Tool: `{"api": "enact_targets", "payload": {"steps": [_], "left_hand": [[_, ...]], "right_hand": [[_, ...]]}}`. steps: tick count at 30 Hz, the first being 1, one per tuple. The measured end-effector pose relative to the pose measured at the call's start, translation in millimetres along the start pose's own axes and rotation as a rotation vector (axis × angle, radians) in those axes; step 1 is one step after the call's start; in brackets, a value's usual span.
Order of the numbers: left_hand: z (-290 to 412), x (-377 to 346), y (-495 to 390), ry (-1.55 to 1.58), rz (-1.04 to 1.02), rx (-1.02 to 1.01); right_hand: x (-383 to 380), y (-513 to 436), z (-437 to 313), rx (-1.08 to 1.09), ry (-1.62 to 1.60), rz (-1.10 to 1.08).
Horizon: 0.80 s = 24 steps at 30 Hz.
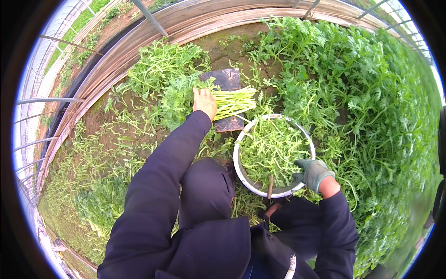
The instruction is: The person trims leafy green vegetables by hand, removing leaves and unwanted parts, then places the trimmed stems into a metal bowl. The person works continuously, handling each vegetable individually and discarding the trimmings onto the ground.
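My bare left hand [205, 103] grips a bundle of leafy greens, probably crown daisy, with its fingers over the stems. The bundle's pale stems [237, 101] point right and its leaves [179, 99] spread left. Beneath it lies a dark flat board [223, 77], largely covered. My right hand [313, 173], in a grey-green glove, reaches over the right rim of a round white-rimmed tub [238, 167]. Its fingers are apart above loose leaf trimmings [275, 146] inside the tub; I see nothing held. A brown wooden stick or handle [270, 186] leans across the tub's near rim.
Dense standing greens [376, 104] fill the right side. A loose pile of cut greens [163, 66] lies beyond the bundle, and another heap [102, 200] at the left. Scattered stems cover the soil. Greenhouse plastic sheeting [94, 85] and metal poles [150, 17] curve behind. A cigarette [291, 266] juts in below.
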State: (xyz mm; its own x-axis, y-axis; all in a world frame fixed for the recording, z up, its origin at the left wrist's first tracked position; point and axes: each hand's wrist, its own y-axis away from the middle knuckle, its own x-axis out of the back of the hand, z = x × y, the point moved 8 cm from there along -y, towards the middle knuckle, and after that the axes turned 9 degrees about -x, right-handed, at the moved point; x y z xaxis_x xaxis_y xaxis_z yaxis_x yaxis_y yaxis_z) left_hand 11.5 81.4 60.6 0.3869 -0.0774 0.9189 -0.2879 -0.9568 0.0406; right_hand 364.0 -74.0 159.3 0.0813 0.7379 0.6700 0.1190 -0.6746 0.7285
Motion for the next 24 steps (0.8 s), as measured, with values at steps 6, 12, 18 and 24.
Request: {"api": "enact_targets", "payload": {"steps": [6, 12, 18, 24], "left_hand": [[23, 39, 14, 0.243, 0.259, 0.052], [47, 10, 2, 0.652, 0.191, 0.057], [51, -8, -9, 0.623, 0.381, -0.091], [53, -16, -19, 0.517, 0.456, -0.003]], "right_hand": [[-1, -8, -6, 0.054, 0.049, 0.011], [-7, -16, -18, 0.115, 0.053, 0.020], [-13, -29, 31, 0.037, -0.119, -0.101], [10, -101, 178, -0.248, -0.544, 0.176]]}}
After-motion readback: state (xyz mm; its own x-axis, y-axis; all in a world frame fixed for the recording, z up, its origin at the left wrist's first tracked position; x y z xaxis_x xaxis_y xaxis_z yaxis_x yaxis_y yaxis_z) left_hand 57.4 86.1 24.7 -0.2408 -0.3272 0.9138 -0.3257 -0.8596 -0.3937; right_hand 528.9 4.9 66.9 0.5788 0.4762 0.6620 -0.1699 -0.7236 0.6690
